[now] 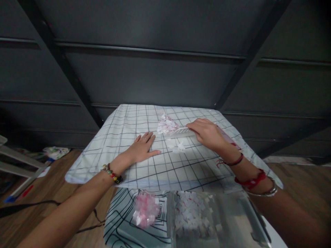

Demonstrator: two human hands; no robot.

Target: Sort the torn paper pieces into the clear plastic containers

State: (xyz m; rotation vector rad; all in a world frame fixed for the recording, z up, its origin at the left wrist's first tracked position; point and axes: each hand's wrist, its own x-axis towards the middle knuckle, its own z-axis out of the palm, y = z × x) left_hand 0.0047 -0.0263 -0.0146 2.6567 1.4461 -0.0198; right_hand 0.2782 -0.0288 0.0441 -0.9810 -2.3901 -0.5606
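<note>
My left hand lies flat on the white checked cloth, fingers spread and holding nothing. To its upper right is a small heap of white and pinkish paper-like pieces. My right hand pinches the right end of a pale, see-through strip with white slanted stripes; its exact kind is unclear. The strip's left end meets the heap's lower edge. Just below it, a few loose white pieces lie on the cloth. A flat pinkish item is partly hidden behind my right wrist.
Nearest me, a clear plastic box holds many small white pieces on its left side. Beside it, a pink, clear plastic bundle rests on a patterned green surface. Dark panels rise behind the table.
</note>
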